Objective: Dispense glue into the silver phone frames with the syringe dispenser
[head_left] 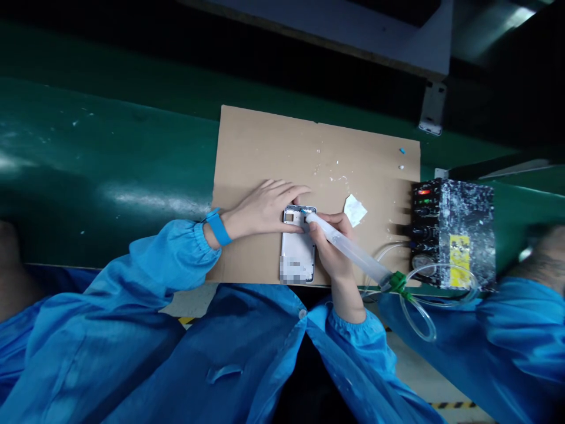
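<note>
A white phone frame point(298, 247) with a dark rim lies on a sheet of cardboard point(256, 147) in front of me. My left hand point(269, 206) is closed on the upper left of the frame, thumb across its face and fingers curling around the top. In my right hand point(333, 244) is a translucent dispensing syringe point(353, 250), gripped near its tip and slanting down to the left. Its tip is at the frame's top end; whether it touches cannot be seen. From the syringe's green cap point(395, 281) runs a clear air hose point(417, 321).
On the right stands a paint-spattered dispenser box point(454, 229) with lit displays. A whitish scrap point(355, 210) and small white specks lie on the cardboard. Another phone frame point(431, 112) rests at the back right. People in blue sit on both sides.
</note>
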`<state>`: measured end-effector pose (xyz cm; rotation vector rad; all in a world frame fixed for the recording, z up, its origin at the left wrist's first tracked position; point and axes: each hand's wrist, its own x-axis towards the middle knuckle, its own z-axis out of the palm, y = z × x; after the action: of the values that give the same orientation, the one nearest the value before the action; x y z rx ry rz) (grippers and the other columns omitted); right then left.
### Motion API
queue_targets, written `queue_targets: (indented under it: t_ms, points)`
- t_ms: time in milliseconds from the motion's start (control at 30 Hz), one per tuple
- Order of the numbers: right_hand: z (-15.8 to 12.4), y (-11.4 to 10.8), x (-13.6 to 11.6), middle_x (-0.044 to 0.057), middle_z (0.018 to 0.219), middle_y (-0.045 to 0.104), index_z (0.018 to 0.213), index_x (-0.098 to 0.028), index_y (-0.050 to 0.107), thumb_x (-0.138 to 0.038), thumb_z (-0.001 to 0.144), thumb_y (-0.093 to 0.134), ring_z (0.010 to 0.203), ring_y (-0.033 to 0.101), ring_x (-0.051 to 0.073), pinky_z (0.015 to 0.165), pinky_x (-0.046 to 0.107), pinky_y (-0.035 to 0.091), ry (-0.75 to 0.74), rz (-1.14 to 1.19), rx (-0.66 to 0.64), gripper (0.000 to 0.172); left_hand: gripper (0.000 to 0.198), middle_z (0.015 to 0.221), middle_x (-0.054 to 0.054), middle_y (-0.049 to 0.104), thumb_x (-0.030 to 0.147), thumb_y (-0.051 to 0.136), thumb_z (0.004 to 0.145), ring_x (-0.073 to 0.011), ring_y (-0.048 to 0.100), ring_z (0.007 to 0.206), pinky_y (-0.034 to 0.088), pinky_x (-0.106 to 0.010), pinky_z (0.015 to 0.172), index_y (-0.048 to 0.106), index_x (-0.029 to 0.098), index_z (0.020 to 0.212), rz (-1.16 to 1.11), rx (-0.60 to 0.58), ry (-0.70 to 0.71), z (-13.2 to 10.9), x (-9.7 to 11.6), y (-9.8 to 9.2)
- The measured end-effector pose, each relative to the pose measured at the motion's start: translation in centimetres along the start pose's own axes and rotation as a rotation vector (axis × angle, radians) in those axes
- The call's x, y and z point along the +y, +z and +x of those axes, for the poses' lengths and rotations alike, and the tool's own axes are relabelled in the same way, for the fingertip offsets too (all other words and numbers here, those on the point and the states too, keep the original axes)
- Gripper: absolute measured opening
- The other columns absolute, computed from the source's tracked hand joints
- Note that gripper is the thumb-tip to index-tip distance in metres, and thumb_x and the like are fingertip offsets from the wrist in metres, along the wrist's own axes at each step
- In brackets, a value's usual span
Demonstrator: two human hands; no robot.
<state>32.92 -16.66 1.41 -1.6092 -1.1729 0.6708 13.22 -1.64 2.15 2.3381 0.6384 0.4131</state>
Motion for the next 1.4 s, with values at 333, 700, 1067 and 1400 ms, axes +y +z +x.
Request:
queue_targets:
  t_ms: [333, 700, 1067, 1400]
  points:
    - [0.19, 0.12, -0.21, 0.007, 0.104, 0.082, 0.105, -0.027, 0.073, -0.059, 0.102, 0.086, 0.091, 0.079, 0.027, 0.082, 0.042, 0.064, 0.025, 0.008, 0.026, 0.035, 0.070, 0.132, -0.008, 0.078, 0.063, 0.081, 0.099, -0.0303, 0.072, 0.122, 0.047, -0.043, 0.107, 0.059, 0.027, 0.155, -0.008, 0.002, 0.006, -0.01, -0.23, 0.17]
    - [0.11, 0.11, -0.14, 0.007, 0.103, 0.082, 0.104, -0.027, 0.072, -0.062, 0.102, 0.085, 0.090, 0.078, 0.026, 0.081, 0.041, 0.064, 0.026, -0.019, 0.038, 0.038, 0.073, 0.133, -0.008, 0.078, 0.061, 0.084, 0.097, -0.0303, 0.072, 0.123, 0.047, -0.043, 0.107, 0.058, 0.025, 0.155, -0.008, -0.006, 0.003, 0.03, -0.12, 0.08]
    - [0.05, 0.01, -0.16, 0.007, 0.103, 0.082, 0.104, -0.027, 0.072, -0.062, 0.102, 0.085, 0.090, 0.078, 0.027, 0.081, 0.041, 0.064, 0.026, -0.010, 0.032, 0.037, 0.072, 0.133, -0.009, 0.079, 0.063, 0.081, 0.098, -0.0310, 0.072, 0.123, 0.048, -0.044, 0.107, 0.059, 0.027, 0.156, -0.009, 0.004, 0.017, 0.02, -0.38, 0.24]
    - [0.00, -0.03, -0.12, 0.005, 0.100, 0.081, 0.102, -0.028, 0.070, -0.063, 0.102, 0.084, 0.088, 0.077, 0.026, 0.078, 0.040, 0.061, 0.021, -0.026, 0.034, 0.038, 0.073, 0.135, -0.010, 0.078, 0.061, 0.083, 0.098, -0.0316, 0.072, 0.125, 0.047, -0.044, 0.110, 0.059, 0.026, 0.157, 0.000, -0.012, -0.003, 0.02, -0.05, -0.02]
